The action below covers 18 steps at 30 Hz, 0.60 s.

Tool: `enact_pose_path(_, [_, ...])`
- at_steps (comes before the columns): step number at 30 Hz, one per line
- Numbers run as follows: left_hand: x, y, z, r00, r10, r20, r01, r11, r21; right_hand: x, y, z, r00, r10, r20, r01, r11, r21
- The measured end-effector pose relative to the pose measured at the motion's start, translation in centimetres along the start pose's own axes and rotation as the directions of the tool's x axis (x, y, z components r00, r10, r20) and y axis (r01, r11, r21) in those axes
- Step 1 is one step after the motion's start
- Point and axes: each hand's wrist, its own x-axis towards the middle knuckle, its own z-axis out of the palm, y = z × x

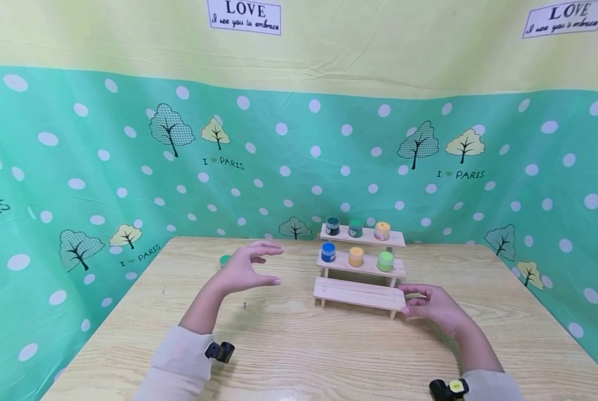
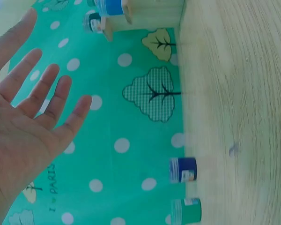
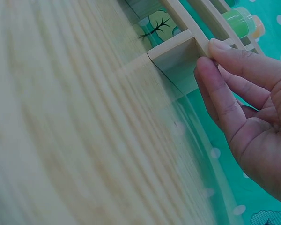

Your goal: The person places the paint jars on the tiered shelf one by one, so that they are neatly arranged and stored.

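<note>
A three-step wooden display stand (image 1: pixel 359 296) stands on the table. My right hand (image 1: pixel 436 307) pinches the right end of its lowest step between thumb and fingers, as the right wrist view also shows (image 3: pixel 253 103). The bottom step is bare. On the middle step are blue (image 1: pixel 328 252), orange (image 1: pixel 356 257) and light green (image 1: pixel 385 262) paint jars. The top step holds dark teal (image 1: pixel 332 226), green (image 1: pixel 356 228) and yellow-orange (image 1: pixel 382 231) jars. Left of the stand, my left hand (image 1: pixel 241 268) is held in the air, fingers spread, holding nothing.
Behind my left hand, a green jar (image 2: pixel 189 211) and a dark blue jar (image 2: pixel 183 169) stand on the table; the hand mostly hides them in the head view. A dotted green curtain (image 1: pixel 279 150) hangs along the back and sides of the wooden table (image 1: pixel 299 351).
</note>
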Motion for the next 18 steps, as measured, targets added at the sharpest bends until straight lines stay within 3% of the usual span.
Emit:
enact_pose_path(11, [-1.9, -0.8, -1.6, 0.999, -0.036, -0.026, 0.036, 0.999, 0.007, 0.0, 0.0, 0.1, 0.999, 0.028, -0.038, -0.03, 0.999, -0.029])
enact_pose_path(18, [-3.2, -1.6, -2.7, 0.998, -0.057, -0.031, 0.058, 0.997, 0.055, 0.1, -0.1, 0.0, 1.0, 0.014, -0.013, -0.014, 1.0, -0.013])
